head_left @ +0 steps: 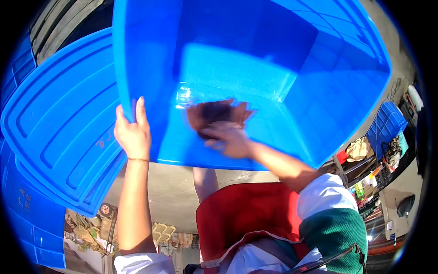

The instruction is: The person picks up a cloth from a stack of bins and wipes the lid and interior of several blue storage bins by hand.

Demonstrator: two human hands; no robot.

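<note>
Left hand [133,132] grips one blue tub [255,55]; right hand [230,139] wipes inside.

Single head-worn fisheye, looking down, very close into blue tub [255,59]; forearms enter from below.

Pale concrete floor [169,192] in strong sunlight, below the grip. More blue tubs [27,214] stacked to its left, with a small wheel [106,209] and a yellow lattice crate [163,232] lower down. Far to its right, a blue crate [388,125] and cluttered shelves [365,178].
</note>
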